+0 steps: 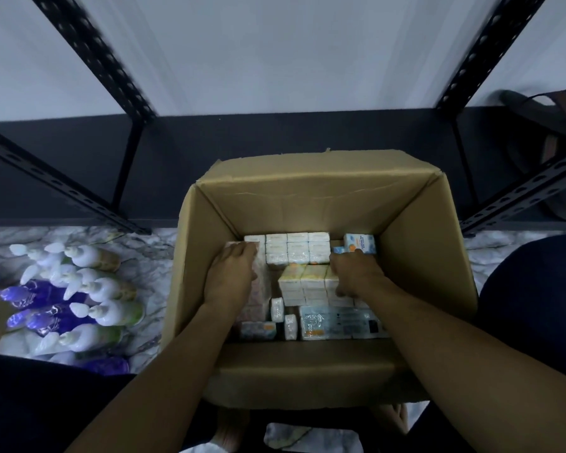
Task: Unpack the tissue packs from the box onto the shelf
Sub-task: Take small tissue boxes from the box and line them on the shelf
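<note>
An open cardboard box (422,243) stands on the floor in front of a black metal shelf (275,152). Inside lie several tissue packs: white bundles (296,248) at the back, yellowish ones (303,282) in the middle, a flat blue-printed pack (337,322) at the front. Both my hands reach down into the box. My left hand (231,277) grips a long pinkish pack (258,289) along the left wall. My right hand (353,273) curls over the packs at the right, beside a small blue-and-white pack (360,243).
Several white pump bottles (92,289) and purple bottles (40,299) lie on the marble floor left of the box. A brown bag (549,125) sits on the shelf at far right. Black slotted shelf posts (89,57) frame the bay. My dark-clothed knees flank the box.
</note>
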Action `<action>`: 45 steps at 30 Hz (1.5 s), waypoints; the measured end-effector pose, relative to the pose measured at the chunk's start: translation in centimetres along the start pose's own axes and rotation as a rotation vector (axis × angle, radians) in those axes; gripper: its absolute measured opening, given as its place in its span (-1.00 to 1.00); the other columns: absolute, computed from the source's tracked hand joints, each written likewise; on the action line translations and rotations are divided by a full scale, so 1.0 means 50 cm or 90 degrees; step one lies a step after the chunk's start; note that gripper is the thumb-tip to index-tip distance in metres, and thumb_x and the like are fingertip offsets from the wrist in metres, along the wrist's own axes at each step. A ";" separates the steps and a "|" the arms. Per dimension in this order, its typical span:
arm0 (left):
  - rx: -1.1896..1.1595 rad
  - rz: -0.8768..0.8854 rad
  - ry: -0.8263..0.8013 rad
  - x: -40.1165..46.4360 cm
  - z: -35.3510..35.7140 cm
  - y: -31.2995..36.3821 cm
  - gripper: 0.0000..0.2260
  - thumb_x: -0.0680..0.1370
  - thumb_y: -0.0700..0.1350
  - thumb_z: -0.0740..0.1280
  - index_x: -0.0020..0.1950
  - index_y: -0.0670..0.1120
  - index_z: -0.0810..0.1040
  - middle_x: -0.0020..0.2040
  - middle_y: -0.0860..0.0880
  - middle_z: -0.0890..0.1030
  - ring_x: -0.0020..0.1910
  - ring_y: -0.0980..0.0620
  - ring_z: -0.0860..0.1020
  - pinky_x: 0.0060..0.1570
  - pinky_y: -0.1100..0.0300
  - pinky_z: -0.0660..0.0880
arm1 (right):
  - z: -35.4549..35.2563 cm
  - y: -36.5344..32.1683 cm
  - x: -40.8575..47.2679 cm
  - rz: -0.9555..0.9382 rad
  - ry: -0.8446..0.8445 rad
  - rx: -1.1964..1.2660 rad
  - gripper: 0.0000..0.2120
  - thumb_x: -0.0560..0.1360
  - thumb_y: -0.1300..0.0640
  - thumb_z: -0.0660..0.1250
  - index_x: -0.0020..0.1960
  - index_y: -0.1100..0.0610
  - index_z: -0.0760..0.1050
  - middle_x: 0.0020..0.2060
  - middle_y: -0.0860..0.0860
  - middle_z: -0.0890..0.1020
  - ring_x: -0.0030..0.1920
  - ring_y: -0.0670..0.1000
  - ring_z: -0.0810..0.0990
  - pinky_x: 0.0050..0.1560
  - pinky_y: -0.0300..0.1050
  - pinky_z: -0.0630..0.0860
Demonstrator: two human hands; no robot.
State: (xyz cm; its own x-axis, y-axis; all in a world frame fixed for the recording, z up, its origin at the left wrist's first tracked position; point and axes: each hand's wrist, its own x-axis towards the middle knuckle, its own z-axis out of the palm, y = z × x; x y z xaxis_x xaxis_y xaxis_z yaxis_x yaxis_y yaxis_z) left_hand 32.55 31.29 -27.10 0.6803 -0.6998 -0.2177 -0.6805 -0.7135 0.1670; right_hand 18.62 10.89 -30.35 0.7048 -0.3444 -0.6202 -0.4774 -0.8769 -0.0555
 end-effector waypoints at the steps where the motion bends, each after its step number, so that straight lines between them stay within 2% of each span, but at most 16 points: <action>1: 0.000 -0.001 0.000 -0.001 0.000 0.000 -0.52 0.46 -0.18 0.45 0.34 -0.05 0.42 0.32 -0.06 0.50 0.30 -0.05 0.44 0.25 0.09 0.36 | -0.003 0.000 -0.004 -0.007 -0.005 -0.001 -0.54 0.41 0.02 0.49 0.25 0.04 0.42 0.24 0.09 0.53 0.26 0.15 0.46 0.15 0.07 0.48; 5: -0.005 0.001 -0.007 0.000 0.000 0.000 -0.53 0.48 -0.17 0.43 0.36 -0.06 0.40 0.34 -0.07 0.48 0.31 -0.06 0.43 0.27 0.07 0.37 | -0.011 0.006 -0.011 -0.009 0.001 0.090 -0.63 0.45 -0.18 0.40 0.11 0.04 0.52 0.15 0.07 0.58 0.20 0.13 0.48 0.13 0.04 0.50; 8: -0.009 -0.002 -0.009 0.000 0.001 0.000 -0.54 0.49 -0.14 0.42 0.36 -0.05 0.39 0.35 -0.07 0.48 0.32 -0.06 0.42 0.28 0.08 0.36 | -0.014 0.005 -0.005 0.013 0.025 0.134 -0.67 0.48 -0.16 0.36 0.08 0.06 0.59 0.13 0.07 0.62 0.18 0.12 0.52 0.12 0.03 0.53; 11: -0.007 -0.001 -0.006 -0.001 0.004 -0.001 -0.55 0.49 -0.14 0.42 0.35 -0.06 0.40 0.35 -0.07 0.48 0.33 -0.06 0.41 0.29 0.08 0.36 | -0.008 0.002 -0.003 0.019 -0.014 0.121 -0.48 0.43 -0.25 0.41 0.22 0.06 0.53 0.20 0.07 0.57 0.22 0.13 0.48 0.16 0.06 0.51; 13: -0.004 0.005 0.003 -0.002 0.006 -0.001 -0.55 0.48 -0.15 0.42 0.34 -0.07 0.40 0.34 -0.08 0.48 0.33 -0.05 0.40 0.30 0.09 0.35 | -0.004 0.001 -0.007 0.036 -0.059 0.113 -0.29 0.38 -0.36 0.41 0.34 0.08 0.45 0.29 0.11 0.48 0.31 0.16 0.39 0.21 0.06 0.42; 15: -0.005 0.007 0.011 -0.002 0.007 -0.001 -0.55 0.48 -0.15 0.43 0.33 -0.07 0.41 0.33 -0.07 0.48 0.33 -0.05 0.40 0.31 0.10 0.34 | 0.002 -0.002 -0.010 0.045 -0.078 0.102 -0.18 0.35 -0.40 0.40 0.41 0.11 0.39 0.37 0.15 0.39 0.37 0.19 0.32 0.25 0.05 0.37; 19: 0.000 0.010 0.019 0.001 0.011 0.001 -0.57 0.49 -0.17 0.40 0.34 -0.07 0.40 0.34 -0.08 0.48 0.34 -0.06 0.40 0.33 0.08 0.33 | 0.013 -0.007 -0.005 0.030 -0.069 0.139 -0.16 0.39 -0.33 0.42 0.48 0.12 0.30 0.44 0.15 0.36 0.41 0.19 0.34 0.31 0.06 0.39; 22: -0.004 0.014 0.019 0.003 0.010 0.003 -0.58 0.49 -0.17 0.41 0.33 -0.07 0.42 0.33 -0.08 0.49 0.32 -0.07 0.42 0.31 0.07 0.34 | 0.010 -0.006 -0.007 -0.002 -0.066 0.174 -0.09 0.37 -0.30 0.46 0.56 0.00 0.15 0.46 0.13 0.36 0.42 0.19 0.35 0.29 0.06 0.41; 24: -0.007 0.014 0.016 0.003 0.009 0.003 -0.57 0.48 -0.17 0.42 0.33 -0.08 0.43 0.33 -0.09 0.49 0.33 -0.08 0.42 0.32 0.05 0.35 | 0.009 -0.009 -0.012 -0.024 -0.082 0.150 -0.08 0.33 -0.29 0.49 0.53 -0.10 0.12 0.41 0.11 0.39 0.37 0.19 0.38 0.23 0.06 0.41; 26: -0.006 0.016 0.015 0.004 0.006 0.002 -0.57 0.47 -0.16 0.44 0.32 -0.07 0.44 0.32 -0.08 0.51 0.31 -0.08 0.43 0.30 0.05 0.36 | 0.014 -0.013 -0.014 -0.024 -0.085 0.114 -0.08 0.32 -0.20 0.54 0.52 -0.16 0.10 0.37 0.12 0.39 0.34 0.19 0.38 0.20 0.09 0.40; 29: -0.010 0.020 0.014 0.002 -0.002 0.002 -0.59 0.45 -0.18 0.46 0.27 -0.05 0.48 0.25 -0.05 0.55 0.25 -0.06 0.46 0.22 0.04 0.41 | 0.012 -0.015 -0.016 -0.017 -0.072 0.093 -0.12 0.37 -0.06 0.53 0.54 -0.17 0.11 0.39 0.11 0.37 0.35 0.21 0.36 0.23 0.11 0.45; 32: 0.009 0.017 0.016 -0.006 -0.013 0.001 -0.62 0.45 -0.20 0.45 0.25 -0.03 0.50 0.20 -0.03 0.58 0.21 -0.05 0.50 0.14 0.02 0.46 | -0.002 -0.015 -0.020 -0.030 -0.054 0.101 -0.19 0.39 -0.06 0.49 0.54 -0.15 0.18 0.43 0.09 0.34 0.36 0.19 0.39 0.25 0.10 0.46; 37: 0.014 0.008 0.022 -0.023 -0.041 -0.005 -0.64 0.49 -0.24 0.40 0.25 -0.02 0.49 0.19 -0.02 0.58 0.17 -0.01 0.52 0.07 0.06 0.51 | -0.044 -0.030 -0.038 -0.067 -0.008 0.166 -0.42 0.38 -0.05 0.45 0.37 -0.14 0.39 0.32 0.04 0.48 0.25 0.11 0.50 0.17 0.06 0.51; 41: -0.009 -0.001 0.041 -0.029 -0.088 0.003 -0.66 0.53 -0.21 0.37 0.28 -0.01 0.46 0.20 -0.03 0.58 0.16 -0.05 0.54 0.04 0.05 0.52 | -0.090 -0.026 -0.068 -0.066 0.038 0.231 -0.55 0.40 -0.05 0.42 0.27 -0.15 0.43 0.23 0.07 0.55 0.17 0.11 0.53 0.14 0.02 0.50; 45: -0.034 -0.001 0.072 -0.037 -0.154 0.004 -0.66 0.53 -0.19 0.37 0.28 0.02 0.44 0.17 0.00 0.58 0.07 0.00 0.55 -0.05 0.08 0.49 | -0.156 -0.011 -0.112 -0.076 0.090 0.240 -0.60 0.46 -0.08 0.37 0.27 -0.20 0.42 0.22 0.01 0.56 0.18 0.10 0.51 0.21 0.16 0.45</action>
State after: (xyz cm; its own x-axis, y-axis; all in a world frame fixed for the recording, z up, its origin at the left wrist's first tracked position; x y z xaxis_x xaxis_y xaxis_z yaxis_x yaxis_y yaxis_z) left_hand 33.24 32.16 -19.24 0.7098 -0.6960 -0.1080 -0.6662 -0.7132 0.2180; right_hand 19.03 10.71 -20.77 0.8194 -0.3141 -0.4796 -0.5284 -0.7382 -0.4193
